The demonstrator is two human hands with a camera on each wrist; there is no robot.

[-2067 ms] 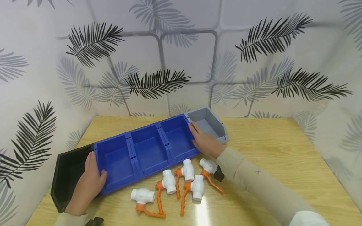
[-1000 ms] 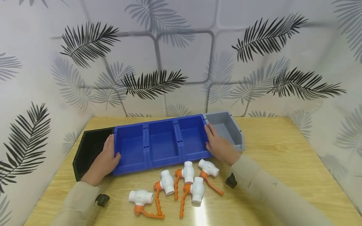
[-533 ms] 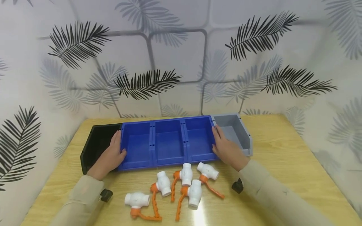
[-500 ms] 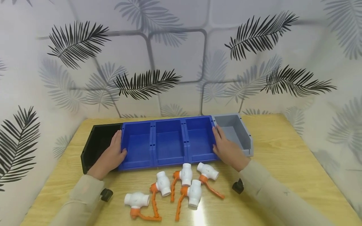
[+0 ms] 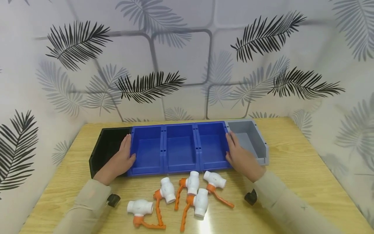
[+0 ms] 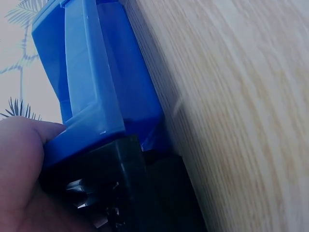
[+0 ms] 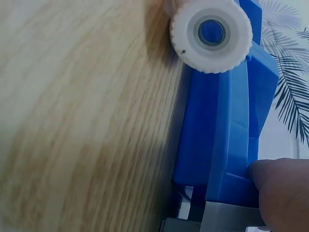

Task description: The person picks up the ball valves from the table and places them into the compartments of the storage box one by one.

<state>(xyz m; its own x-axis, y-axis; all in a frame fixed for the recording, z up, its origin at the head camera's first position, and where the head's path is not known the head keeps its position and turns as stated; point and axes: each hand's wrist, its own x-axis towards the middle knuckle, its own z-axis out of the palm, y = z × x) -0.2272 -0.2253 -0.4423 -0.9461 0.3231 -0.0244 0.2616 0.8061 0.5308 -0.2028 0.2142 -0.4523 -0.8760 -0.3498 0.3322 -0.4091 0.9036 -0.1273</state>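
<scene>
Three blue bins [image 5: 180,168] stand joined in a row, with a black bin [image 5: 96,143] at the left end and a grey bin [image 5: 264,149] at the right end. My left hand [image 5: 118,161] grips the paired walls where the black and leftmost blue bins meet, thumb on the blue side. At the other end, my right hand [image 5: 243,159] holds the seam between the rightmost blue bin and the grey one. Its thumb [image 7: 285,186] hooks over the blue wall in the right wrist view. The fingers inside the bins are partly hidden.
Several white ball valves with orange handles, among them a left one [image 5: 140,207] and a right one [image 5: 215,179], lie in front of the bins on the wooden table [image 5: 295,169]. A leaf-patterned backdrop [image 5: 181,58] rises behind the table's back edge.
The slanted row of bins has swung straighter, nearly parallel to the table's back edge, and shifted right. Both hands have moved with it, keeping their grip. The valves remain in front.
</scene>
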